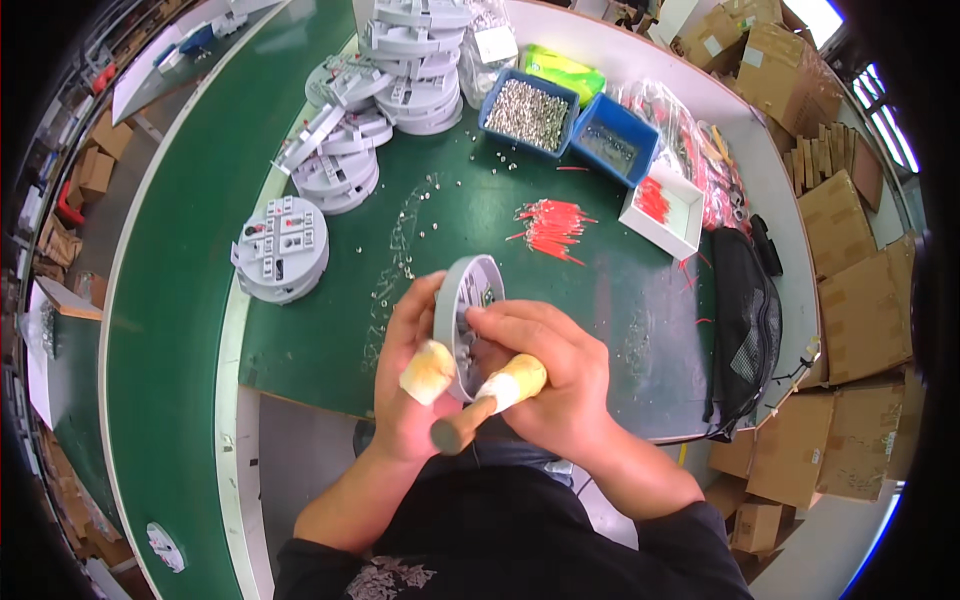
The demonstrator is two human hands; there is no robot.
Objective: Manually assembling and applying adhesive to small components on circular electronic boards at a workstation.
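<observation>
My left hand (pixel 405 375) is closed around a round grey plastic housing (pixel 452 300), tipped up on its edge above the near side of the bench. Its thumb has a yellowish-white covering. My right hand (pixel 555 370) grips the same housing from the right, one finger reaching into its hollow side, where small parts show. Another right-hand finger has a yellow and white wrapping. A short brown rod (pixel 468 422) with a round grey end sticks out beside that finger toward me; its other end is hidden. A pile of red wires (pixel 553 230) lies beyond my hands.
Stacked grey housings (pixel 335 175) stand at the left. At the back are a blue bin of small metal parts (pixel 528 115) and another blue bin (pixel 640 150). A white box (pixel 685 225) holds red wires. A black bag (pixel 745 320) lies right; cardboard boxes (pixel 855 290) rise beyond.
</observation>
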